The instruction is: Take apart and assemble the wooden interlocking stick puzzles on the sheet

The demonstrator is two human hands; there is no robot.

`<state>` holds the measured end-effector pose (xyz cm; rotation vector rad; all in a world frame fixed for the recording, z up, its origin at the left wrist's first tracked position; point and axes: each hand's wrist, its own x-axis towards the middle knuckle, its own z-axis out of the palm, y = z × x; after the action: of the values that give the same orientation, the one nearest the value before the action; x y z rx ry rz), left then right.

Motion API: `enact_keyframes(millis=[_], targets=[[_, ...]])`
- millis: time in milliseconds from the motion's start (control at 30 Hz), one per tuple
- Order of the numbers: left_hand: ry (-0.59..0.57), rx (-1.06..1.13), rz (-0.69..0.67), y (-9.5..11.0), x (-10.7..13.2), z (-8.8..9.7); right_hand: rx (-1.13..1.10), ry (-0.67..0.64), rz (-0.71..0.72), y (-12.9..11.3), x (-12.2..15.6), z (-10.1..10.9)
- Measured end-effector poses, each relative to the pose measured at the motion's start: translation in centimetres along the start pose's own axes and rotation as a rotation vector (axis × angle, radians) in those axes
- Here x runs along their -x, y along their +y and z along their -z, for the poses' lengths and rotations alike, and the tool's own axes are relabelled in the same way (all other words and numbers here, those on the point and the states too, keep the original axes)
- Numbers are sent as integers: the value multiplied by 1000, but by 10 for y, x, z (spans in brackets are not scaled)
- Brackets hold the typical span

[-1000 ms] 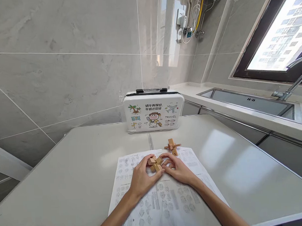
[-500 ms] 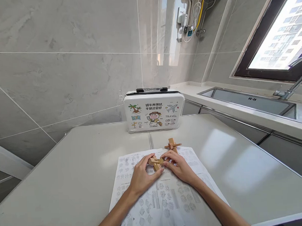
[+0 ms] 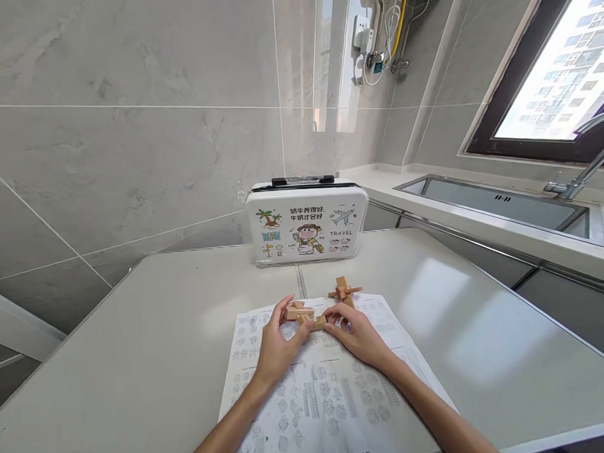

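A small wooden interlocking puzzle (image 3: 304, 314) is held between both hands above a printed instruction sheet (image 3: 329, 399) on the white table (image 3: 137, 354). My left hand (image 3: 277, 344) grips its left bar from the side with fingers and thumb. The right end is pinched by the fingertips of my right hand (image 3: 354, 331). A second, assembled wooden cross puzzle (image 3: 344, 291) rests just behind my right hand at the sheet's far edge.
A white tin case (image 3: 306, 221) with cartoon travel pictures stands against the tiled wall at the table's back. To the right lie a counter with a steel sink (image 3: 501, 204) and a tap (image 3: 587, 167), under a window. Pipes and a socket hang on the far wall.
The puzzle has turned in my hands: a bar that pointed down and toward me now lies level, further left. My left fingers have shifted to grip it from the side.
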<state>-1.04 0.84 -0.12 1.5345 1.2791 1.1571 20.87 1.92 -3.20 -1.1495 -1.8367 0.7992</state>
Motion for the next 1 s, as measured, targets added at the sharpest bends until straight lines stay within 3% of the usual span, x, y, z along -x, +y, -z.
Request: enact_keyframes(millis=[333, 700, 1000], targets=[[-52, -45, -38, 5, 3, 0, 108, 6, 96, 6, 3, -6], [-155, -138, -87, 2, 7, -3, -85, -48, 107, -7, 1, 0], [-4, -331, -158, -2, 4, 0, -84, 1, 17, -12, -1, 3]])
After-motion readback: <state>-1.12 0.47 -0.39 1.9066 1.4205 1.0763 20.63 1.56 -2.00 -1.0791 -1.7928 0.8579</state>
